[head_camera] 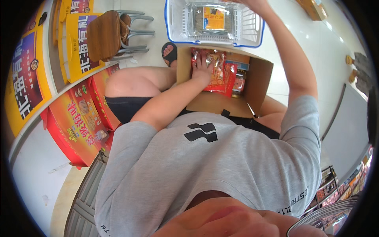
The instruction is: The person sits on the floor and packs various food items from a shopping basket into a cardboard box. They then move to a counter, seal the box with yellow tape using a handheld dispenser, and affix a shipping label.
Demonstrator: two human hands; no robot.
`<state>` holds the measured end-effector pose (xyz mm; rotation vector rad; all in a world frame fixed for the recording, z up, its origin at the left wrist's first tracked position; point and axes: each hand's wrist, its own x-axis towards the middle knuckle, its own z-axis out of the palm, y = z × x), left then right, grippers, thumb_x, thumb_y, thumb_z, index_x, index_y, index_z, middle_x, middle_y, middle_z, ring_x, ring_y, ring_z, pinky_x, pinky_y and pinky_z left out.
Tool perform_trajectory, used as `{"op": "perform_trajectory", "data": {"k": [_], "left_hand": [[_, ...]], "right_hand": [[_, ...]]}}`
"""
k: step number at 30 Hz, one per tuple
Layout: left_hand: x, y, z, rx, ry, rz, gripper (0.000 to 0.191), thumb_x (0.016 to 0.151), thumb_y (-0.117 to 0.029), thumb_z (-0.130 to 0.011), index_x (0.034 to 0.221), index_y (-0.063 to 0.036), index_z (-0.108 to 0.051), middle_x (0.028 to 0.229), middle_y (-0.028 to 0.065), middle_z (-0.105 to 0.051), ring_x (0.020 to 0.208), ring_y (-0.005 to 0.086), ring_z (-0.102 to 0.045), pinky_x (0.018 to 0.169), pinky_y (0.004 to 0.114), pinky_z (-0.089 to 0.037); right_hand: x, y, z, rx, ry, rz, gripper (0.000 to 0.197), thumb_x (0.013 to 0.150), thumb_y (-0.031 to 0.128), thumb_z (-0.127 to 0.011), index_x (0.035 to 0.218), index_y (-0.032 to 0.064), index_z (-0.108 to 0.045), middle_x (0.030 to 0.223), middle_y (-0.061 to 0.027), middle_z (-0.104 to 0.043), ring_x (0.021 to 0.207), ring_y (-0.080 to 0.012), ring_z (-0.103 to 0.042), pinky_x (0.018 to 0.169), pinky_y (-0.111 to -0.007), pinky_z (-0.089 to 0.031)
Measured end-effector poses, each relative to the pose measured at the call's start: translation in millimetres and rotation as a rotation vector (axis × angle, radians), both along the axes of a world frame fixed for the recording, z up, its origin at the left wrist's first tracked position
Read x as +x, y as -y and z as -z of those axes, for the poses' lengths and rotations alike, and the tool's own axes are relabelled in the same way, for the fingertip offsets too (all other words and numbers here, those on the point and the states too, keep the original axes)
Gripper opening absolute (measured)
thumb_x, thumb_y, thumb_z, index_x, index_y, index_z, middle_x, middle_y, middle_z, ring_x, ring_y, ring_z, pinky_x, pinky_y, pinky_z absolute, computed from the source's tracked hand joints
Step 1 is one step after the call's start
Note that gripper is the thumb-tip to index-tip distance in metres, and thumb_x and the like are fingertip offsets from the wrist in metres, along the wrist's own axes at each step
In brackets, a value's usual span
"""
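Observation:
My left hand (202,69) lies with fingers spread on a shiny red food packet (218,59) inside an open cardboard box (262,78). Another red packet (229,80) overlaps it. Along the box's right side are a jar (239,83) and an orange and blue package (238,60). My right hand (255,4) reaches to the far side of a white plastic basket (250,25) with a blue rim. The frame's top edge cuts that hand off, so its grip is hidden. A clear flat pack (197,20) with a yellow label lies in the basket.
The box sits between my legs. To the left are a wooden stool (103,35) with metal legs, yellow gift boxes (72,44) on a shelf and red gift cartons (74,118) below it. At the upper right, another carton (314,9) stands on the tiled floor (302,29).

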<state>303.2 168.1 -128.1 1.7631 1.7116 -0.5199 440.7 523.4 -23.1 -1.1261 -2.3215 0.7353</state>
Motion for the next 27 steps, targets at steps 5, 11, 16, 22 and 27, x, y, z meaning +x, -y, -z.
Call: {"op": "perform_trajectory", "data": {"k": [5,11,16,22,27], "left_hand": [[9.8,6.5,12.6,0.162,-0.105,0.023,0.094,0.082,-0.028,-0.076,0.16,-0.0217,-0.023,0.163,0.0311,-0.002,0.15,0.0514,-0.01,0.114,0.062,-0.028],[-2.1,7.8,-11.0,0.113,-0.025,0.041,0.067,0.093,-0.022,-0.057,0.156,-0.0212,-0.033,0.162,0.0276,-0.014,0.146,0.0476,-0.024,0.11,0.061,-0.033],[-12.1,-4.4,-5.4,0.011,0.103,0.032,0.093,0.086,-0.028,-0.071,0.162,-0.0232,-0.017,0.162,0.0274,-0.013,0.145,0.0445,-0.029,0.106,0.051,-0.043],[-18.3,-13.0,-6.0,-0.079,0.137,0.122,0.101,0.084,-0.032,-0.074,0.162,-0.0188,-0.011,0.165,0.0286,0.003,0.15,0.0489,-0.016,0.119,0.049,-0.031],[-0.5,-8.9,-22.5,-0.114,0.161,-0.053,0.093,0.087,-0.034,-0.067,0.161,-0.0121,-0.015,0.165,0.0296,0.003,0.15,0.0529,-0.012,0.118,0.053,-0.031]], "right_hand": [[80.3,100.8,-196.1,-0.39,-0.568,0.323,0.031,0.103,0.014,-0.051,0.13,0.0024,-0.057,0.11,-0.0064,-0.065,0.1,-0.015,-0.059,0.087,-0.028,-0.048],[138.5,234.9,-246.8,-0.853,-0.558,0.79,0.034,0.098,0.027,-0.055,0.114,-0.0032,-0.06,0.098,-0.0154,-0.071,0.09,-0.0213,-0.07,0.078,-0.034,-0.059],[128.5,353.4,-143.0,-0.969,-0.984,1.019,0.028,0.1,0.024,-0.054,0.112,-0.0002,-0.057,0.103,-0.0143,-0.067,0.091,-0.0215,-0.068,0.078,-0.036,-0.058],[99.8,447.4,-67.4,-1.265,-0.653,1.015,0.032,0.095,0.016,-0.058,0.123,0.0001,-0.055,0.117,-0.0099,-0.059,0.094,-0.0168,-0.057,0.079,-0.031,-0.048],[63.3,404.6,-82.2,-0.536,0.379,-0.061,0.077,0.09,0.023,-0.06,0.159,0.0148,-0.027,0.162,-0.0263,-0.025,0.154,-0.0405,-0.012,0.122,-0.054,-0.018]]}}
